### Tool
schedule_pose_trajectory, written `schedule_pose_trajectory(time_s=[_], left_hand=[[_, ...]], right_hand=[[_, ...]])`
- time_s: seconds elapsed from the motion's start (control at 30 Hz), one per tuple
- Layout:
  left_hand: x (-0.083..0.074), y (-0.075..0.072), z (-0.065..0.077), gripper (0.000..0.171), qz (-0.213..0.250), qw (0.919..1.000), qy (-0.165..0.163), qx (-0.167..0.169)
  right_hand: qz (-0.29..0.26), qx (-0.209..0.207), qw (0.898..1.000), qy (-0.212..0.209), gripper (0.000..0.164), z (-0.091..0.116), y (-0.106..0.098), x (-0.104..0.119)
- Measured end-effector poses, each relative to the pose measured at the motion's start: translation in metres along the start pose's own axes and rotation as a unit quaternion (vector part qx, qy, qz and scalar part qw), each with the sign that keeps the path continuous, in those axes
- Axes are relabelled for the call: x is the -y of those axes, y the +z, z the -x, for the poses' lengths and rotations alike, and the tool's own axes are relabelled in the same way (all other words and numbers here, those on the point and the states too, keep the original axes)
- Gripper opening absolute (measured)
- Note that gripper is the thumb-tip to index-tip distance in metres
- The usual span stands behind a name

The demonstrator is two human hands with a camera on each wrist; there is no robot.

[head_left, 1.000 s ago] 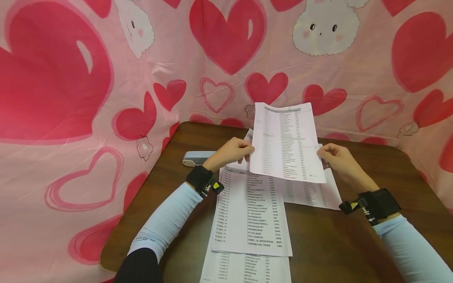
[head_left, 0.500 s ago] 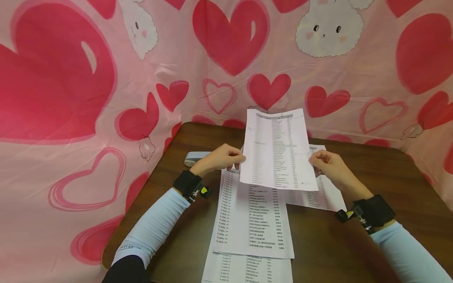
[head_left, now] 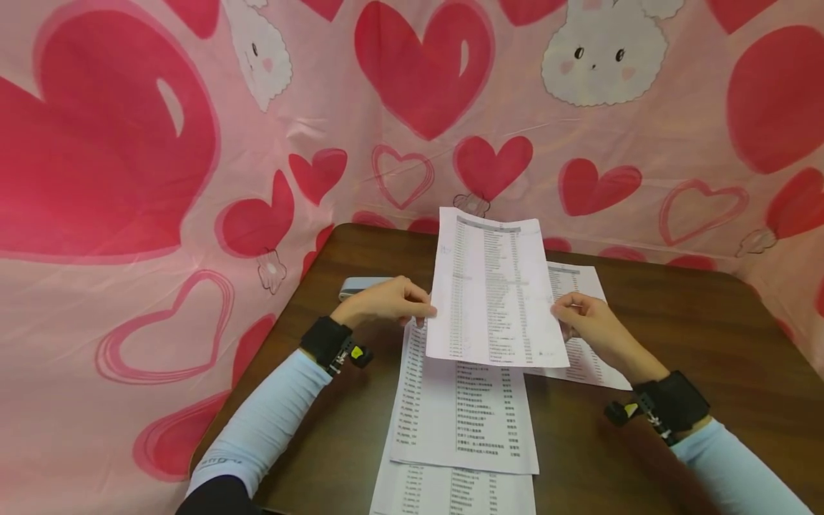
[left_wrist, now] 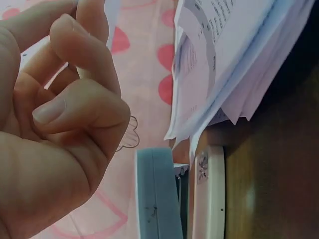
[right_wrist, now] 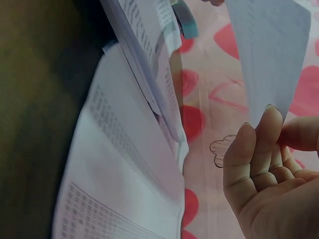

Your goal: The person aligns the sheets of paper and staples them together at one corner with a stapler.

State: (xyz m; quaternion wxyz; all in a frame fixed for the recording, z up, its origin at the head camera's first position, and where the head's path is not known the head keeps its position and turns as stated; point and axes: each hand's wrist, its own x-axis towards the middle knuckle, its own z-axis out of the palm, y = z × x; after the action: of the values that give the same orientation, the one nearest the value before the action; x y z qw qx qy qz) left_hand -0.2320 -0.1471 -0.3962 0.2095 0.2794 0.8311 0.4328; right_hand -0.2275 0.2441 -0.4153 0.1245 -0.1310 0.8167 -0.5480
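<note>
Both hands hold up one printed sheet of paper (head_left: 492, 293) above the table, tilted so its text side faces the head camera. My left hand (head_left: 389, 300) pinches its left edge, and my right hand (head_left: 589, 318) pinches the right edge between thumb and fingers. In the right wrist view the right hand (right_wrist: 279, 169) grips a corner area of the raised sheet (right_wrist: 269, 55). Beneath it lie a stack of printed papers (head_left: 463, 429) and another sheet (head_left: 586, 357) at the right, partly covered. Behind the left hand sits a light blue stapler (head_left: 363, 285), also seen in the left wrist view (left_wrist: 159, 194).
The brown wooden table (head_left: 695, 343) extends to the right of the papers. Close behind its far edge hangs a pink cloth (head_left: 412, 172) printed with hearts and rabbits. A lower stack sheet (head_left: 450, 493) reaches the front of the view.
The raised sheet has come down and to the left, nearer the stack, with both hands moving along with it. Their hold on its edges stays the same. The camera view has shifted slightly.
</note>
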Motion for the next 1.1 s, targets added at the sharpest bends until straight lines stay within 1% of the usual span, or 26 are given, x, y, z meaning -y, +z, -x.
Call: schedule_pose_trajectory(time_s=[0.1,0.27,0.4,0.6,0.7,0.8,0.93,1.03,1.1], left_hand=[[0.001,0.003,0.003,0.03,-0.012,0.9998,0.001,0.014],[0.011,0.009,0.016,0.02,-0.007,0.9989,-0.024,0.039],[0.017,0.011,0.022,0.016,-0.009,0.9982,-0.03,0.052],[0.022,0.011,0.027,0.015,-0.005,0.9964,-0.035,0.077],[0.026,0.013,0.029,0.013,-0.001,0.9953,-0.029,0.093],[0.028,0.014,0.03,0.014,-0.002,0.9936,-0.016,0.112],[0.028,0.015,0.031,0.017,-0.001,0.9892,-0.01,0.146],[0.028,0.017,0.03,0.02,0.007,0.9856,-0.017,0.168],[0.029,0.019,0.029,0.021,0.011,0.9842,-0.02,0.176]], right_hand=[[-0.016,0.008,1.0,0.005,0.026,0.005,0.005,-0.004],[-0.032,0.036,0.999,0.018,0.029,0.01,0.018,-0.011],[-0.027,0.047,0.998,0.019,0.029,0.01,0.024,-0.014],[-0.008,0.063,0.998,0.027,0.029,0.012,0.025,-0.015],[-0.011,0.074,0.997,0.029,0.028,0.013,0.027,-0.017],[-0.023,0.081,0.996,0.03,0.026,0.015,0.03,-0.019],[-0.032,0.104,0.994,0.022,0.027,0.017,0.032,-0.023],[-0.032,0.123,0.992,0.024,0.03,0.019,0.032,-0.025],[-0.032,0.13,0.991,0.03,0.03,0.02,0.031,-0.026]])
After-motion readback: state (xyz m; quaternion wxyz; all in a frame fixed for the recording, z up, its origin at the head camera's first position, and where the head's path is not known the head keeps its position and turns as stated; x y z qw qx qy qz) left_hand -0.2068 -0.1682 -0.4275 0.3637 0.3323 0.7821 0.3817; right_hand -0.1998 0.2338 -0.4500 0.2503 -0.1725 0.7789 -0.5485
